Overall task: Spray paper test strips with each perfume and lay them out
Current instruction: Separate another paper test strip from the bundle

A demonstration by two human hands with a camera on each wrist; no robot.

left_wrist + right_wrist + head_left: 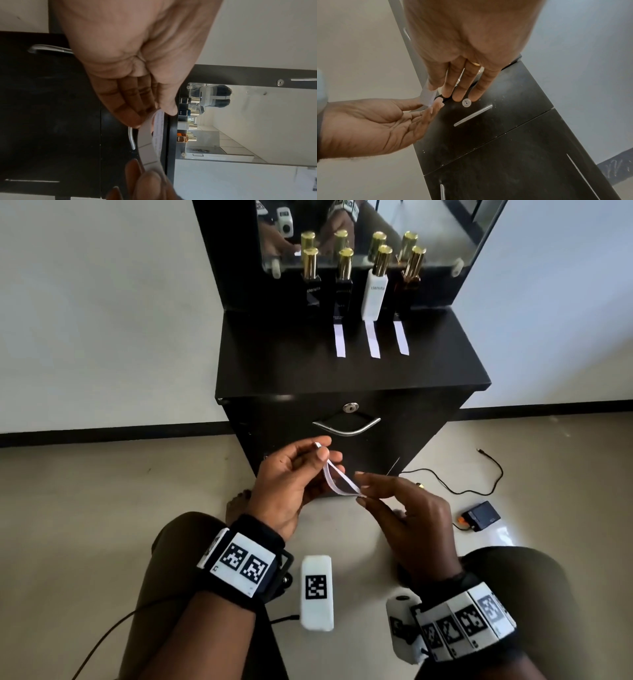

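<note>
Hands: left hand (287,487) and right hand (407,518) each pinch one end of two bowed paper strips (337,479), low before the cabinet (342,371).
Bottles: four gold-capped perfumes (375,285) along the mirror (428,220).
Laid strips: three (371,340) on the cabinet top.

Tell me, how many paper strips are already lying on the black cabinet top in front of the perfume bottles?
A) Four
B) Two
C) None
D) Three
D: three white strips lie side by side on the cabinet top, in front of the three right-hand bottles; the leftmost bottle has none, and both hands, left hand and right hand, pinch more paper strip between them.
</note>
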